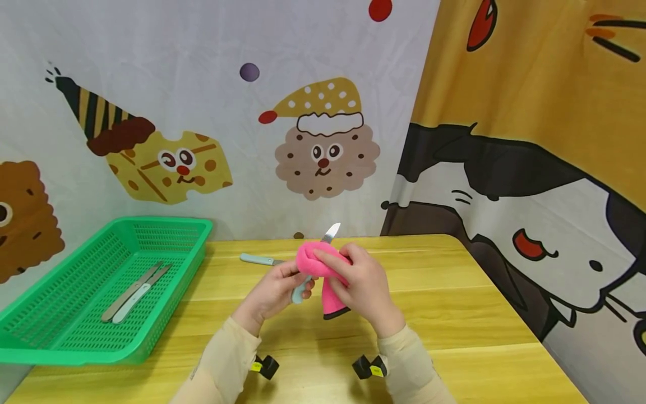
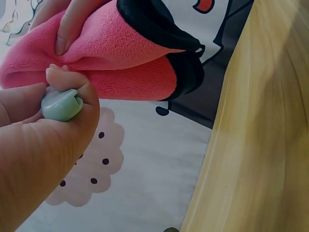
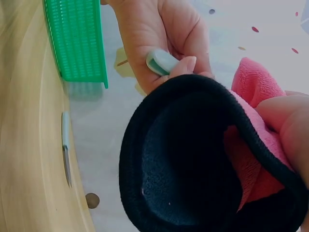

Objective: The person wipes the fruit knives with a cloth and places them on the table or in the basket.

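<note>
We see that the left hand holds a pale green knife by its handle, with fingers curled around it. The right hand pinches a pink cloth across the knife's middle — the blade's tip shows above. Both are over the tabletop, where a second knife lies; a green basket carries two more knives.

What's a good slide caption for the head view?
Left hand grips a knife; right hand holds pink cloth at its blade, green basket at left.
</note>
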Demonstrator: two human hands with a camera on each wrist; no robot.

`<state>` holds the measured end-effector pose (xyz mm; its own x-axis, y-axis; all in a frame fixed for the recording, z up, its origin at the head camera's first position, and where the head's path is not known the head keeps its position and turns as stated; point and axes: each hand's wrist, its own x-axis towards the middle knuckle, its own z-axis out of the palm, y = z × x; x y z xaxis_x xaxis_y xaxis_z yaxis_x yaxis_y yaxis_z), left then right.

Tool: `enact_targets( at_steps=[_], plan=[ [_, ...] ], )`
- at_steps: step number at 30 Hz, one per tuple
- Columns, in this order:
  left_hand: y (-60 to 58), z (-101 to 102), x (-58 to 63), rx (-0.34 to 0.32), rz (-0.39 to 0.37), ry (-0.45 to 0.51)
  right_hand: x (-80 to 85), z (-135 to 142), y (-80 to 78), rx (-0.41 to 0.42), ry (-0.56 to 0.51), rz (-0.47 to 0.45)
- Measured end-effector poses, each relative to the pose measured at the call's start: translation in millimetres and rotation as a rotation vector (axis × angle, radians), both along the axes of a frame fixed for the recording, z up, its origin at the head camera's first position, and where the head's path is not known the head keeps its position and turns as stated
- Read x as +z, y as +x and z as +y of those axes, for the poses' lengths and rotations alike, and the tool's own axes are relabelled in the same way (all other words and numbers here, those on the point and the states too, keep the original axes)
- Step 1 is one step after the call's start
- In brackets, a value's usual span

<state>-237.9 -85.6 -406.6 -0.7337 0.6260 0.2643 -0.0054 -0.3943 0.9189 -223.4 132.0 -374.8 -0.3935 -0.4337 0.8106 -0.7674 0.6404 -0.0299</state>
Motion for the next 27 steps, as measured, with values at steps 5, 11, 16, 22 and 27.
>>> enact_targets(
  at_steps=[5,11,16,22,27],
  plan=[
    [3.0,-2.2,-0.6,-0.023,0.021,-0.013,-0.6,0.0,0.9,-0.008,-0.013,-0.018],
    [5.5,-4.9,-0.9,-0.058,0.033,0.003,-2.2,2.4,-1.2,-0.057,-0.07,-0.027],
    [6.9,-5.2,-0.4,-0.079,0.013,-0.001,-1.2,9.7,-2.9,-0.153,-0.138,-0.035],
    [7.8,-6.0,-0.5,-0.092,-0.005,-0.01,2.3,20.4,-5.7,-0.236,-0.205,-0.053],
    [7.5,-6.6,-2.1,-0.095,-0.008,-0.006,2.7,26.5,-9.2,-0.247,-0.228,-0.061]
  ],
)
